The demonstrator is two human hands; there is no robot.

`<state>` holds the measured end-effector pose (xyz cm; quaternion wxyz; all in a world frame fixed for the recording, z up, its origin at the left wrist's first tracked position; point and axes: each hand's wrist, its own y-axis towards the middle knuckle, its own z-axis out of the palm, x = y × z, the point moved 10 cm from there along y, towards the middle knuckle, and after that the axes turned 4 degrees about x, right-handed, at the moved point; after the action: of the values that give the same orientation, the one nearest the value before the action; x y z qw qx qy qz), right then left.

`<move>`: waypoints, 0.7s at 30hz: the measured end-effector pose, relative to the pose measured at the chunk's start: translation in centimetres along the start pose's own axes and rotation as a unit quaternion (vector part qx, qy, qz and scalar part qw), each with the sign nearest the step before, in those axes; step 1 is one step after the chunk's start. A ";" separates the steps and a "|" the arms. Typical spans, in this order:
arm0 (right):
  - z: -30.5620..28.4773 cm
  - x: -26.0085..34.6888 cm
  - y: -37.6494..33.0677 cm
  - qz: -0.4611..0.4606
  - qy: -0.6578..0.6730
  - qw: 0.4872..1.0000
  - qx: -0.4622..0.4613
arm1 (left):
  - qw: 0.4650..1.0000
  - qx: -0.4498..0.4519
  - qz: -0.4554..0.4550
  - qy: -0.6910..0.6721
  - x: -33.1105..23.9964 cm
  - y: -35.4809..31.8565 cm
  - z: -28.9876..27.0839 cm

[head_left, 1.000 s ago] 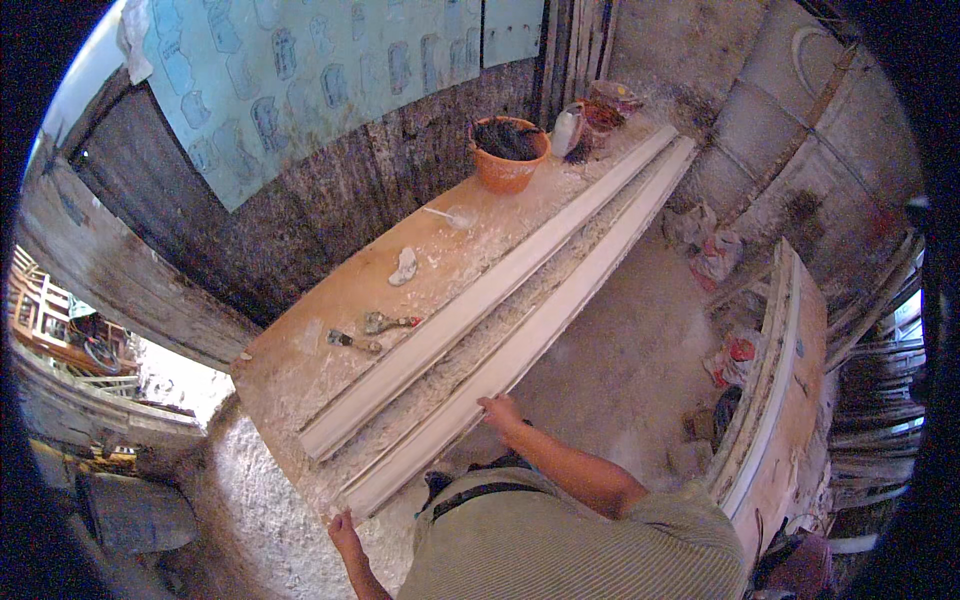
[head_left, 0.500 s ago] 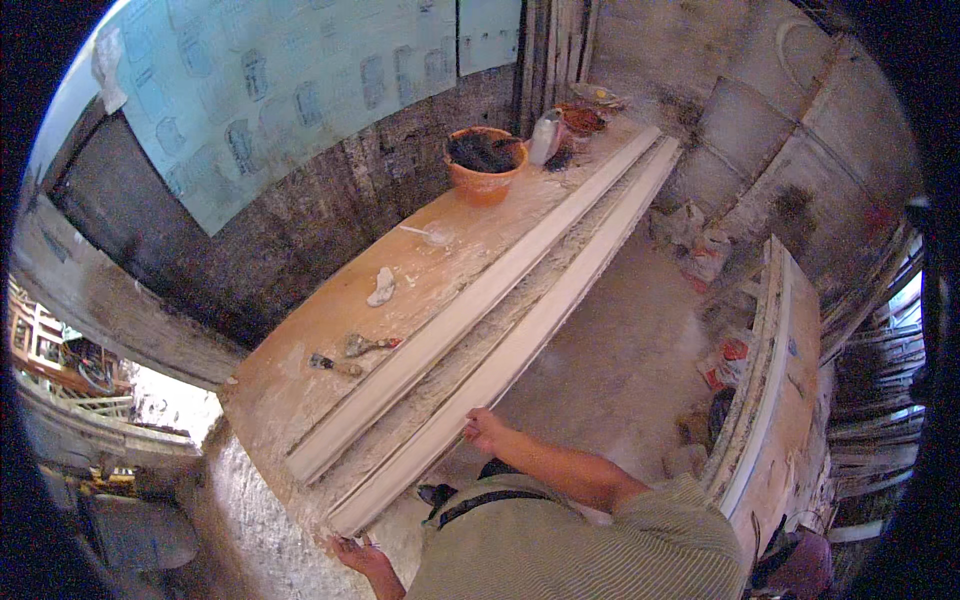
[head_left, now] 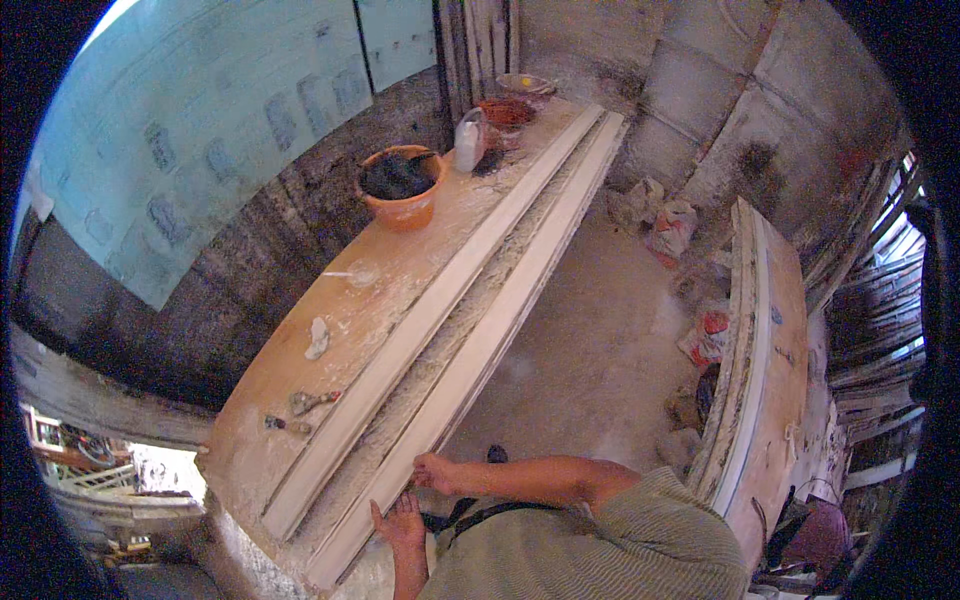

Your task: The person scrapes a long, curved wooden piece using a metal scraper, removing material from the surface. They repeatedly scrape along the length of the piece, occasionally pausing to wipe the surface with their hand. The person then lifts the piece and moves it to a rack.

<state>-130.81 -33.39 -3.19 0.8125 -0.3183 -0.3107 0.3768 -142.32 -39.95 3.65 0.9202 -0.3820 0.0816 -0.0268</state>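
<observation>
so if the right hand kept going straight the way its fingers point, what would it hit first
The right hand already rests at the near edge of the long white plaster moulding strip on the dusty wooden workbench. Its fingers point left across it, so it would probably meet that strip first; depth is unclear.

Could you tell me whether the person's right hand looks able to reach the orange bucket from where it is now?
Probably not: the right hand rests at the near end of the long white moulding, while the orange bucket stands far along the table.
</observation>
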 end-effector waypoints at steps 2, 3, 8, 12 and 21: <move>-0.3 0.8 -1.5 0.039 -0.006 0.997 0.067 | 0.998 0.009 0.058 0.039 0.8 3.0 0.6; -0.8 2.2 -2.1 0.023 -0.023 0.995 0.098 | 0.998 0.002 0.060 0.019 1.2 4.5 -0.2; -8.6 11.3 -5.6 -0.061 -0.022 0.992 0.106 | 0.976 0.060 0.088 0.192 -1.6 10.1 -6.4; -18.3 20.4 -10.2 -0.155 0.072 0.985 -0.004 | 0.857 0.147 0.165 0.467 -3.5 11.4 -6.7; -32.1 35.4 -17.1 -0.243 0.167 0.951 -0.097 | 0.863 -0.097 0.239 0.435 0.9 15.4 4.7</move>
<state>-81.33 -22.59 -0.41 0.8851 -0.3687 -0.2731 0.0773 -140.85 -25.85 -4.05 0.7276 -0.3878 0.5645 0.0387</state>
